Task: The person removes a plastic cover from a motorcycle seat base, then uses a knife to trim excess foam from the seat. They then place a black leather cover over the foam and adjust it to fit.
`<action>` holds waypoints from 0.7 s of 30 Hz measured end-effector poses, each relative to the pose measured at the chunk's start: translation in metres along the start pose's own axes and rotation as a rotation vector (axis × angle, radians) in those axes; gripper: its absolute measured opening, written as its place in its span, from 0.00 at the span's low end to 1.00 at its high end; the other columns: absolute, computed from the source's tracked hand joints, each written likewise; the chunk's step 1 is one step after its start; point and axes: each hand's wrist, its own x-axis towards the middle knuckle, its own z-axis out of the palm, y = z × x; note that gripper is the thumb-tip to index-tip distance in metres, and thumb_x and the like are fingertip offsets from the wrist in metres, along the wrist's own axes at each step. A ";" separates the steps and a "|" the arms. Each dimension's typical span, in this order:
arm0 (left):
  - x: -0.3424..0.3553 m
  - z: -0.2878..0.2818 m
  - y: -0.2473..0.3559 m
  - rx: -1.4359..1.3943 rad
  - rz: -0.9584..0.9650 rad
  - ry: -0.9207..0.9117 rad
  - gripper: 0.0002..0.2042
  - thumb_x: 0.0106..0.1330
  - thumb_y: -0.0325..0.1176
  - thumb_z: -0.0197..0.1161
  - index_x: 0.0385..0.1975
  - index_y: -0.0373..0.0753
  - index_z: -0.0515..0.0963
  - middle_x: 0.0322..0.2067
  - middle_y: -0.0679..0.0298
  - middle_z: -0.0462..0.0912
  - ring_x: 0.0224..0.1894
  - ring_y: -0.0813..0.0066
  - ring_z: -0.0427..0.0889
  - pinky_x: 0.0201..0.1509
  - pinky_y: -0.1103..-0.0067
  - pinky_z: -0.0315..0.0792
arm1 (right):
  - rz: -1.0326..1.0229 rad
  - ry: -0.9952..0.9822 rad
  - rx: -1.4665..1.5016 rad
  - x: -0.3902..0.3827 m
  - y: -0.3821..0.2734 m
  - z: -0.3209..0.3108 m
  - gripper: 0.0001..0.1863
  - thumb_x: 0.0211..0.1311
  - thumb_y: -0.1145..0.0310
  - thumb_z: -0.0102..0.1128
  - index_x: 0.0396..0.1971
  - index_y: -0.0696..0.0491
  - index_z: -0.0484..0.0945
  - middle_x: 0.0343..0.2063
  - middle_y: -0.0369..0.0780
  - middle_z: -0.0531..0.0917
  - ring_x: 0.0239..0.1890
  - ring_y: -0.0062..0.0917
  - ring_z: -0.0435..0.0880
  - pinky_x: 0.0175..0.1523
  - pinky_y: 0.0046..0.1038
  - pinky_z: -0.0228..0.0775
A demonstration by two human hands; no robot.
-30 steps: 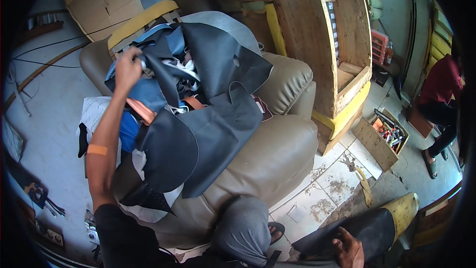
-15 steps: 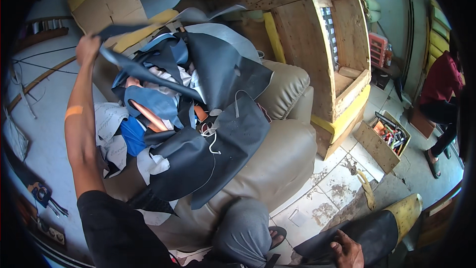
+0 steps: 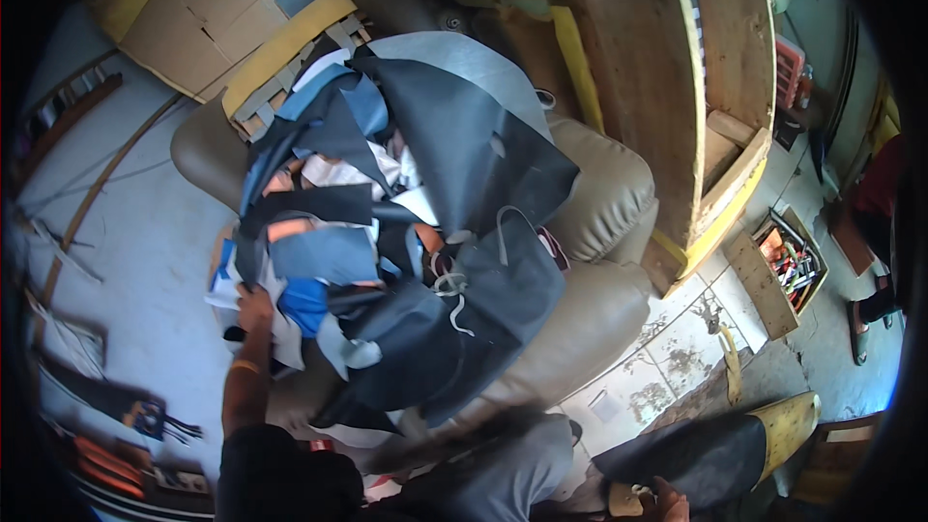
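Note:
A heap of black, blue, white and orange leatherette scraps covers the seat of a grey-brown armchair [image 3: 590, 314]. At the heap's left edge, my left hand [image 3: 254, 309] is closed on the end of a black leatherette scrap [image 3: 253, 246]. Close by lie a bright blue scrap [image 3: 304, 304] and a blue-grey piece [image 3: 324, 254]. A large black sheet [image 3: 464, 140] spreads over the far right of the heap. My right hand [image 3: 669, 501] is low at the bottom edge, beside a small tan piece [image 3: 625, 500] and a black-covered padded part [image 3: 686, 459]; its fingers are partly cut off.
A bare wooden furniture frame [image 3: 628, 87] with yellow foam stands beyond the chair. On the tiled floor sits a wooden box of tools [image 3: 788, 266]. Another person [image 3: 880, 203] sits at the far right. A long curved strip [image 3: 92, 193] lies on the left.
My left hand has come down from the raised far left to the heap's near left edge, lowering the dark scrap. The view has shifted, and my right hand has dropped lower.

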 end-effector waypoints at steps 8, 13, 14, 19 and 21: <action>-0.049 -0.034 0.076 -0.019 0.016 -0.332 0.30 0.68 0.51 0.58 0.66 0.47 0.59 0.58 0.55 0.71 0.62 0.47 0.73 0.64 0.53 0.68 | -0.221 -0.422 -0.085 0.126 -0.319 -0.059 0.25 0.63 0.62 0.66 0.59 0.51 0.77 0.44 0.51 0.86 0.44 0.46 0.87 0.49 0.43 0.79; -0.062 -0.028 0.063 -0.043 -0.014 -0.233 0.27 0.67 0.53 0.57 0.59 0.43 0.66 0.54 0.54 0.72 0.59 0.50 0.73 0.60 0.54 0.67 | -0.244 -0.250 0.039 0.229 -0.549 -0.106 0.20 0.68 0.73 0.62 0.58 0.59 0.78 0.41 0.48 0.89 0.44 0.31 0.90 0.50 0.31 0.80; -0.060 -0.025 0.056 -0.053 -0.010 -0.235 0.27 0.67 0.54 0.57 0.58 0.43 0.66 0.54 0.54 0.72 0.58 0.50 0.73 0.59 0.54 0.66 | -0.254 -0.220 0.063 0.251 -0.572 -0.094 0.19 0.70 0.72 0.59 0.58 0.60 0.78 0.38 0.47 0.89 0.41 0.28 0.90 0.50 0.29 0.79; -0.066 -0.012 0.055 -0.052 0.016 -0.249 0.29 0.65 0.56 0.57 0.57 0.41 0.67 0.54 0.53 0.72 0.56 0.48 0.73 0.57 0.55 0.65 | -0.007 -0.337 0.701 0.360 -0.710 0.023 0.38 0.65 0.54 0.69 0.68 0.60 0.67 0.51 0.44 0.82 0.48 0.26 0.83 0.52 0.30 0.78; -0.064 -0.017 0.055 -0.066 0.010 -0.313 0.31 0.63 0.55 0.59 0.59 0.40 0.66 0.55 0.51 0.71 0.56 0.46 0.72 0.57 0.54 0.64 | -0.070 -0.193 0.434 0.404 -0.741 0.096 0.59 0.57 0.44 0.75 0.76 0.56 0.46 0.63 0.50 0.71 0.61 0.34 0.76 0.62 0.36 0.72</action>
